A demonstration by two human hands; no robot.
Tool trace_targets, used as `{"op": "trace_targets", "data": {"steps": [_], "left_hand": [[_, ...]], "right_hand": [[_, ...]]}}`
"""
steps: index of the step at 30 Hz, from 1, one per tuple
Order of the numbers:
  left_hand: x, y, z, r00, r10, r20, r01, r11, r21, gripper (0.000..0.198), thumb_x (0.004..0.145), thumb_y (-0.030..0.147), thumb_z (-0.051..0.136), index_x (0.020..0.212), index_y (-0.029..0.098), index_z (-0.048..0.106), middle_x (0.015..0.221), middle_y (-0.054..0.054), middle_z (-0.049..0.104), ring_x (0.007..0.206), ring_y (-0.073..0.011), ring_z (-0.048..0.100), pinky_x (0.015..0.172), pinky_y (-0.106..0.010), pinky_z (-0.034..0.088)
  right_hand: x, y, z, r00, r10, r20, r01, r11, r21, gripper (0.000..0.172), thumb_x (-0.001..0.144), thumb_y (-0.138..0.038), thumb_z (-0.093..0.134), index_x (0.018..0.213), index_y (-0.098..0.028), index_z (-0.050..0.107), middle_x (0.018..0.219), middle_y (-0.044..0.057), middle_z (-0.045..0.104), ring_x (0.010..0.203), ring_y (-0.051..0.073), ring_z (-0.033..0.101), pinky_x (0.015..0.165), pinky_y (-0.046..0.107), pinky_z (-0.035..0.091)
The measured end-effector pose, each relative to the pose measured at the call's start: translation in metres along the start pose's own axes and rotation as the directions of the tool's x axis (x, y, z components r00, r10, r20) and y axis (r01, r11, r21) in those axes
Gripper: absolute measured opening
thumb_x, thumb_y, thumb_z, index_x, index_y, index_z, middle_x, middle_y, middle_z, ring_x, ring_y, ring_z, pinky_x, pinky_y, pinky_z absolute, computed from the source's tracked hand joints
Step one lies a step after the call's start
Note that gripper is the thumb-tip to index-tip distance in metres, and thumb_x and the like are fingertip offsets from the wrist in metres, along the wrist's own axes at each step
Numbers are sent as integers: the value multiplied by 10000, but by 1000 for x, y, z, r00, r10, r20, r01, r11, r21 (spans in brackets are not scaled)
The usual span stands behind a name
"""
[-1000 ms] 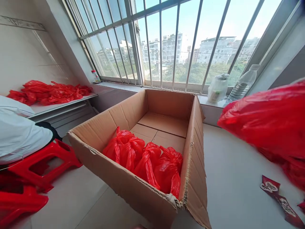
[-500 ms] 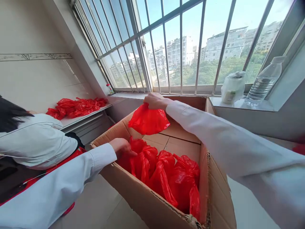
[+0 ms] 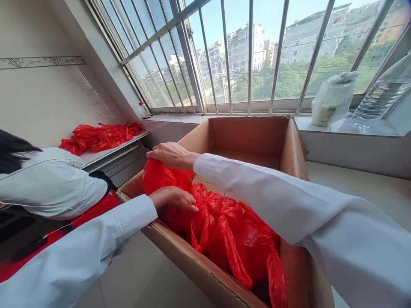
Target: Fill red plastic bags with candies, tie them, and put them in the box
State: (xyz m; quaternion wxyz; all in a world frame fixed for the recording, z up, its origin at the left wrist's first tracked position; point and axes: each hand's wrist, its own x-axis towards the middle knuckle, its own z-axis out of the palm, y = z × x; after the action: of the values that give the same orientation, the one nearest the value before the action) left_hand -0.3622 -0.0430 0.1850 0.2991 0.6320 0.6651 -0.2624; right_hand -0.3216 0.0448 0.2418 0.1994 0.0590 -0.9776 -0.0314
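My right hand point(image 3: 170, 155) is closed on the top of a full red plastic bag point(image 3: 162, 176), at the left end of an open cardboard box point(image 3: 250, 141). Just below it, my left hand point(image 3: 176, 200) reaches over the box's near rim. Its fingers are stretched out against the bags, their tips partly lost among the folds. Several more tied red plastic bags point(image 3: 250, 237) sit packed along the near side of the box, their twisted handles sticking out.
Left of me a person in a white top point(image 3: 48, 188) sits close by. More red bags point(image 3: 102, 137) lie on a ledge by the wall. On the sill of the barred window stand a bagged cup point(image 3: 332, 100) and a large water bottle point(image 3: 382, 100).
My right hand has carried the red bag left and down, from above the box's middle to its left end. My left hand has shifted slightly right against the bags.
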Motion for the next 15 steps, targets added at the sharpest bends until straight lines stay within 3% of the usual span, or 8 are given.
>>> {"op": "trace_targets", "data": {"steps": [5,9,15], "left_hand": [[0,0,-1,999,-51,12,50,996,70,358,827,425,521,617,159,637,582,-46,610,573,-179,561,667,-310,477],[2,-5,1,993,-104,-60,110,988,112,346,773,396,580,514,168,594,483,-50,553,592,-205,576,713,-342,475],[9,-19,6,979,-78,-187,91,994,65,277,590,333,718,426,177,559,392,-35,518,500,-200,553,607,-332,482]], "right_hand": [[-11,9,15,992,-25,122,12,995,102,302,878,-69,387,1102,-132,581,1060,47,650,900,147,566,666,222,360],[-19,11,26,978,-88,189,57,985,165,241,890,-52,406,1032,-112,591,978,15,664,876,108,551,692,191,361],[-12,12,7,990,-14,139,-6,989,147,265,892,-20,345,1020,-107,561,1008,3,656,858,75,546,658,149,354]]}}
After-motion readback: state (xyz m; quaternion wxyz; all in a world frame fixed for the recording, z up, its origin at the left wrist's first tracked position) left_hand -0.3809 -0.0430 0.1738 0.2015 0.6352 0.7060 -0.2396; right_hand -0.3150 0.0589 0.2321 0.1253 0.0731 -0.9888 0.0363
